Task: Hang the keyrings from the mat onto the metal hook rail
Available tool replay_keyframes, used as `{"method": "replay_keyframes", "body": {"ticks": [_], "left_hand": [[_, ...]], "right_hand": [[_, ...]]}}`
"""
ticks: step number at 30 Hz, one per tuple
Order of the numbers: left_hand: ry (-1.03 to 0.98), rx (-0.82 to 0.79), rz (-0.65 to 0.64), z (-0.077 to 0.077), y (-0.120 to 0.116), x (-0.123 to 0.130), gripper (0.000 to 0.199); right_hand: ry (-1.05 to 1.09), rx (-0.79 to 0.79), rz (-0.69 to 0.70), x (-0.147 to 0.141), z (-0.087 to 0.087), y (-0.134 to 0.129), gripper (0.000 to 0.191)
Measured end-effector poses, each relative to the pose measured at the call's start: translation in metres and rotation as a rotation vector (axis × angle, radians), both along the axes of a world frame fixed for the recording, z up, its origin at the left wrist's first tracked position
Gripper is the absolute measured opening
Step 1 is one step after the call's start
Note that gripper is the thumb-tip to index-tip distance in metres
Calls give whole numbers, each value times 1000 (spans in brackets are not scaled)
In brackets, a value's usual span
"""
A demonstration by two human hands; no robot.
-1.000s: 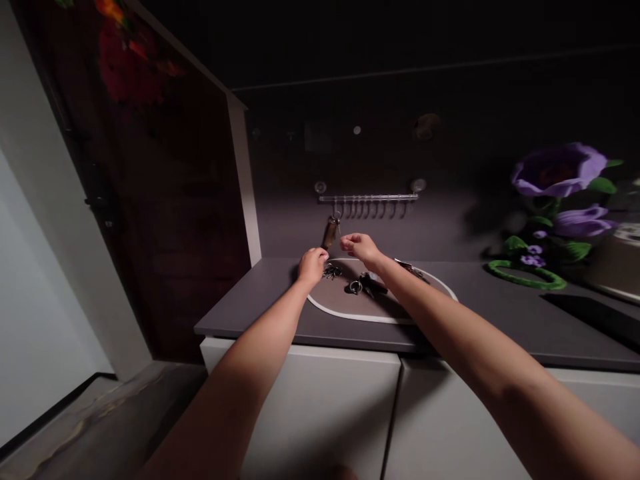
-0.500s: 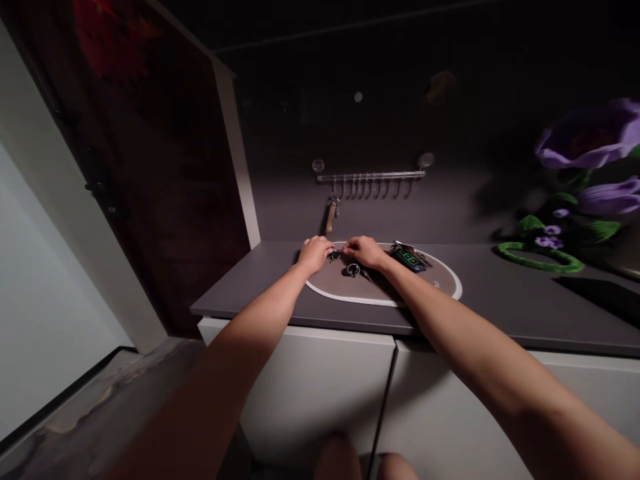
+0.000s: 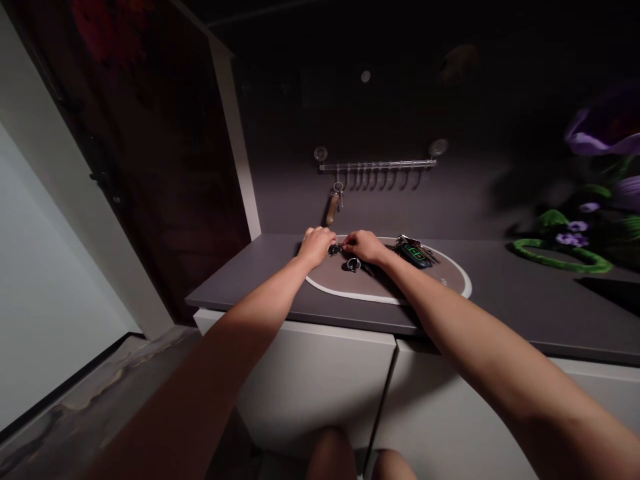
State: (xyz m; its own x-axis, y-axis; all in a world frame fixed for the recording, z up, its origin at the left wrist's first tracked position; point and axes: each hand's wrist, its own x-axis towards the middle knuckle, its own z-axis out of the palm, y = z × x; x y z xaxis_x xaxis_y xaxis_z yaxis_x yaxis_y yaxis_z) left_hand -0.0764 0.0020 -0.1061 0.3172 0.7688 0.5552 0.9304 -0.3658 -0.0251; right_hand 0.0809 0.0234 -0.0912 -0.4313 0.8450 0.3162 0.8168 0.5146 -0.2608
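Over the left part of an oval brown mat (image 3: 360, 285) with a white rim, my left hand (image 3: 317, 245) is closed on a small bunch of keys (image 3: 335, 249). Close on its right, my right hand (image 3: 364, 246) has its fingers pinched together beside the same bunch; what they hold, if anything, is too small to make out. Just below the right hand lies a key ring (image 3: 353, 265) with dark pieces. Right of that hand, a dark key holder with green markings (image 3: 416, 255) rests on the mat, with keys around it.
A clear hook rail (image 3: 378, 165) is fixed to the wall, and a brown key fob (image 3: 332, 208) hangs from its left end. Purple flowers with a green ring base (image 3: 563, 256) stand at the right of the grey counter (image 3: 500, 303). White cabinet doors (image 3: 320, 380) are below.
My view has shifted a little, so the rail and flowers sit differently in it. Both hands stay close together at the keys, with hardly any movement.
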Motion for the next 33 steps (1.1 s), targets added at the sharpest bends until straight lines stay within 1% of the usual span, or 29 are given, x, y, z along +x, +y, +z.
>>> {"method": "replay_keyframes", "body": {"ticks": [5,9,14,18,20,23,26,33], "left_hand": [[-63,50,14,2,-2,1,22],[-148,102,-42,3,-3,1,21],[-274,139,-96,4,-4,1,21],[-413,141,-121,4,-3,2,19],[-520,124,-139,3,-2,3,17],[-682,79,-170,2,-1,4,15],[-780,54,-191,2,1,5,15],[-850,58,-216,2,1,5,15]], "right_hand": [[9,-7,0,-2,1,-2,19],[105,-5,11,-2,2,-3,16],[395,-67,55,-1,-2,4,17],[678,-199,170,-2,-4,6,18],[759,-255,230,-3,-3,3,17],[824,-310,281,-4,1,-3,16],[868,-345,291,-4,5,-6,15],[895,-321,271,-3,4,-3,18]]}}
